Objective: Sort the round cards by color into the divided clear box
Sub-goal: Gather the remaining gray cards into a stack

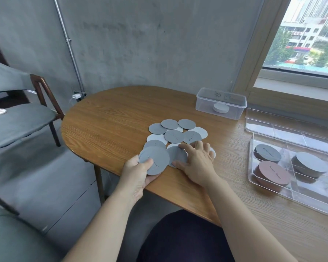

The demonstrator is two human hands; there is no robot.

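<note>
Bare concrete walls and a window surround a wooden table [112, 120], where loose round cards [174, 136], gray and white, lie overlapping near the middle. The left hand [138, 173] grips a stack of gray cards [155, 159] at the table's near edge, thumb on top and fingers curled beneath. Just beside it, the right hand [195, 163] lies low over the pile, its thumb and forefinger pinching the rim of a single gray card [175, 155] flat on the wood. The divided clear box [254, 178] sits to the right, holding a dark gray stack [267, 153], a pink stack [272, 173] and a lighter gray stack [311, 164] in separate compartments. A clear lid [273, 127] lies behind it, near a small clear container [203, 101].
</note>
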